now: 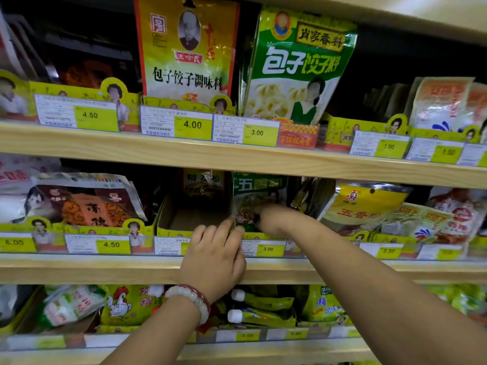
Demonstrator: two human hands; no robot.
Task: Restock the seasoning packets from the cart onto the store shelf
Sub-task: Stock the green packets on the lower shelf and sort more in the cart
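Currently both my hands are at the middle shelf (158, 270), centre of the frame. My right hand (266, 218) reaches in from the lower right, fingers curled around the lower part of a green five-spice packet (257, 196) that stands upright in its display tray just under the shelf board above. The fingertips are hidden behind the knuckles, so I cannot tell how firmly it grips. My left hand (213, 256) comes up from the lower centre, wearing a bead bracelet (189, 299) of pale and dark red beads at the wrist. Its fingers are fairly straight and lie against the front lip of the tray and the lower left edge of the green packet; it holds nothing.

Just left of the green packet, a cardboard display tray (179, 219) is mostly bare inside, with one brownish packet (203, 184) standing at its back. Right of the green packet, a yellow five-spice packet (366, 204) leans forward.

Upper centre of frame: a yellow dumpling-seasoning packet (187, 48) and, beside it on the right, a green dumpling-seasoning packet (297, 67), both upright. Price tags below them read 4.00 (192, 125) and 3.00 (257, 133). Bottom shelf, lower centre: yellow chicken-essence bags (126, 304).
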